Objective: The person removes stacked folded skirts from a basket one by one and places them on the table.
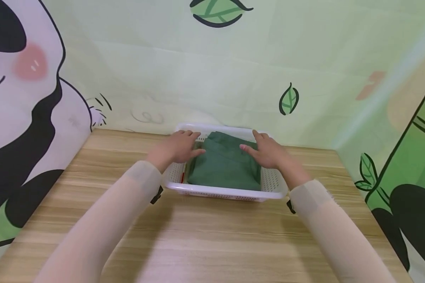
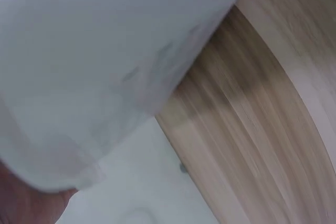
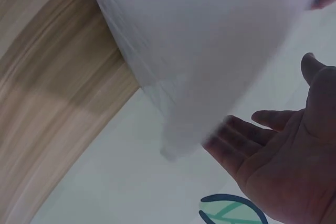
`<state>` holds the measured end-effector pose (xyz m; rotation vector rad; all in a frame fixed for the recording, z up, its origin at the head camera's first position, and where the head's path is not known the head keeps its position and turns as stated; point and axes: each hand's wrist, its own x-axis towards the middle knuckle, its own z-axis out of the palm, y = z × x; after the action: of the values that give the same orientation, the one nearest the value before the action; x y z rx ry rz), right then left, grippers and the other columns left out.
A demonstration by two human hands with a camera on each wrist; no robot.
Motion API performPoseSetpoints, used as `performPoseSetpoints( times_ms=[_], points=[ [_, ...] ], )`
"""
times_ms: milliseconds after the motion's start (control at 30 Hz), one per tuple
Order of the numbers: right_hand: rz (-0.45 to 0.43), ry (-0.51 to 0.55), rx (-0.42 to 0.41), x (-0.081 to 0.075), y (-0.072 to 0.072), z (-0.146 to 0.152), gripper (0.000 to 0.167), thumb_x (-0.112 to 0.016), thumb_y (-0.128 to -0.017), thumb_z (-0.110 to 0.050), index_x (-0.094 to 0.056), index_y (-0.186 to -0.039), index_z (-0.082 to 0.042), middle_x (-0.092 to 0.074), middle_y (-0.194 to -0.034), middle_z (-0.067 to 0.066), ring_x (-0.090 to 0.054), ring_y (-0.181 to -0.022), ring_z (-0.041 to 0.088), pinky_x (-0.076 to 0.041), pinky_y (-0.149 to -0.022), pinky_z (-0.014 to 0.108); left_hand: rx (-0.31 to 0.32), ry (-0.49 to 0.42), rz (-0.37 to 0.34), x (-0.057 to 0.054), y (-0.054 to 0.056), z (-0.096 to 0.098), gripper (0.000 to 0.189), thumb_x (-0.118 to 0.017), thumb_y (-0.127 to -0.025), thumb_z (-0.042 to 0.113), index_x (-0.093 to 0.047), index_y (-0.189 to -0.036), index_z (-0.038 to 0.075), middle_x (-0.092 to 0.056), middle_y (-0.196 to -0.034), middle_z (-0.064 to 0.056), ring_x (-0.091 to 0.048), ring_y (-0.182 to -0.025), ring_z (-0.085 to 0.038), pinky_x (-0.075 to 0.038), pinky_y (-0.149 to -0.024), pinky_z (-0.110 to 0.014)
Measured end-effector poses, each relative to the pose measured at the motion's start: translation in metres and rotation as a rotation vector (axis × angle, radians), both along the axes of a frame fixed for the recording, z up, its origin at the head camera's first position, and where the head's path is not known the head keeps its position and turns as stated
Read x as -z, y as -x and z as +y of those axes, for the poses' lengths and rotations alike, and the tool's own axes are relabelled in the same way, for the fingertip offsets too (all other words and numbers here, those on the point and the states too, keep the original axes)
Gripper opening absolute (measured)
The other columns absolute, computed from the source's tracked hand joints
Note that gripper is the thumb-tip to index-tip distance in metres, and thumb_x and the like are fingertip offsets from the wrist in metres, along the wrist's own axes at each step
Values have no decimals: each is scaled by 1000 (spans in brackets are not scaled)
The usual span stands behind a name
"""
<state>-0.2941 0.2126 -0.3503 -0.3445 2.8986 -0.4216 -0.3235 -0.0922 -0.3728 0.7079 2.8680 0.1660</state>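
Hanging over the two ends of a white basket (image 1: pixel 226 193), both hands have loose, stretched fingers, and neither one grips anything. The basket sits on the far part of the wooden table (image 1: pixel 216 239), close to the pale wall (image 1: pixel 145 70) with the painted leaves (image 1: pixel 289 100). A folded green cloth (image 1: pixel 226 167) lies flat inside it. The basket is longer from left to right than from near to far, so its short ends are by the hands.

The cloth is between the hands. It lies to the right of the left hand (image 1: pixel 178 147) and to the left of the right hand (image 1: pixel 267 152). The two hands are about as near to it as each other. The left thumb tip is over the cloth's left edge, and the right thumb is over its right part. I cannot tell if either thumb touches it.

Both arms stretch out from the near side, and their pale sleeves (image 1: pixel 113 220) end at the wrists. The fingers point to the far side, and the thumbs point in at each other. In the right wrist view, the right palm is wide open with its fingers apart.
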Motion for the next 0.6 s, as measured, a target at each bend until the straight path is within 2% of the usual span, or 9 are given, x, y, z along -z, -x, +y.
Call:
performPoseSetpoints(
  times_ms=[133,300,467,600],
  points=[
    [-33,-2,0,5,-4,-4,92,-42,-106,-61,-11,-164,3,-25,-165,33,-29,-153,48,-28,-124,62,6,0,-19,1,-2,8,80,-51,-105,56,-26,-165,9,-35,-167,-17,-30,-155,-41,-22,-129,-54],
    [-77,-19,13,13,-7,-7,95,-42,-106,-61,-9,-163,7,-30,-162,35,-34,-151,48,-32,-122,60,11,-41,-70,5,-3,16,81,-57,-104,49,-25,-164,5,-38,-165,-18,-37,-153,-36,-32,-125,-51],
    [-130,-35,39,23,-7,-9,98,-43,-105,-62,-8,-162,9,-32,-162,34,-36,-150,47,-33,-122,58,27,-72,-101,9,-3,23,82,-61,-103,45,-25,-163,2,-40,-164,-18,-40,-152,-34,-33,-125,-47],
    [-195,-60,70,29,-8,-10,100,-41,-105,-63,-4,-161,11,-30,-163,34,-35,-150,47,-33,-123,56,2,-111,-138,13,-3,26,85,-63,-102,43,-23,-163,1,-39,-164,-19,-40,-152,-34,-34,-125,-47]
  ],
)
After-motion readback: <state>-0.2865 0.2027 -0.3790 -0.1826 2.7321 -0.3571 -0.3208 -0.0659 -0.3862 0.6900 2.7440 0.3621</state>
